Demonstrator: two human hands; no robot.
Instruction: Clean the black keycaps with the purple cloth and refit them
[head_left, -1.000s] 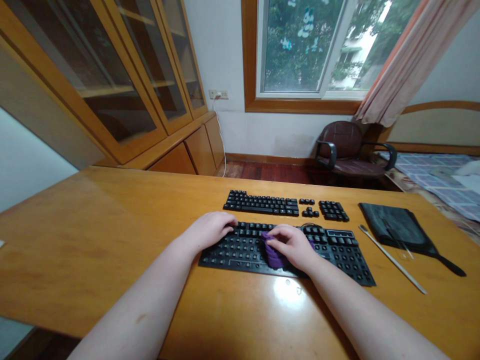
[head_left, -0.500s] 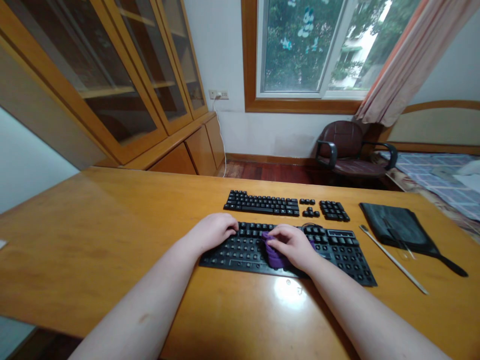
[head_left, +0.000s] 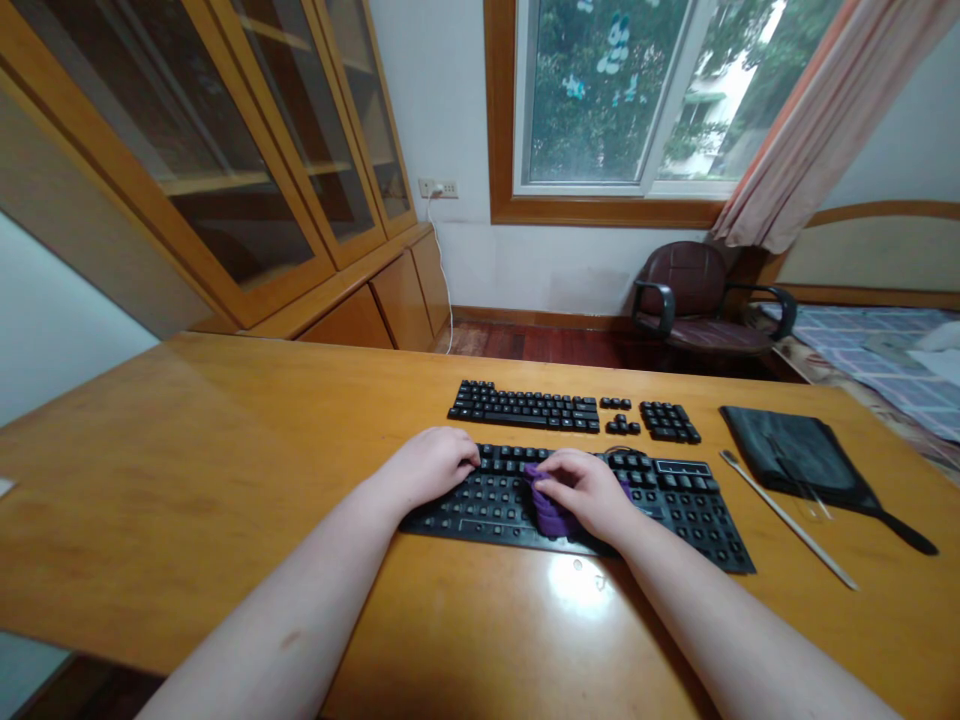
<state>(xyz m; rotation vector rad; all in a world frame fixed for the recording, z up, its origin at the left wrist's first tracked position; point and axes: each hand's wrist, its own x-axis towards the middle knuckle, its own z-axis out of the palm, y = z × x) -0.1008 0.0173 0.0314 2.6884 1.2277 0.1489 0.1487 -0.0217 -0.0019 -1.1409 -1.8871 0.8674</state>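
Note:
A black keyboard lies on the wooden desk, many of its keycaps off and the key stems bare; the top row still has caps. At its upper left corner, my left hand is closed, with curled fingers gripping that end. My right hand pinches a purple cloth and presses it onto the middle of the keyboard. Part of the cloth is hidden under the palm. Behind the keyboard, removed keycaps stand in keyboard order, with a separate number-pad group to the right.
On the right of the desk lie a thin brush-tipped stick, a black folded pouch with a strap, and a clear-ended wire tool upon it. Beyond the desk are a chair and a glass-door cabinet.
My left hand's fingers have shifted very slightly to the right at the keyboard's corner. The right hand and the cloth stay in nearly the same place.

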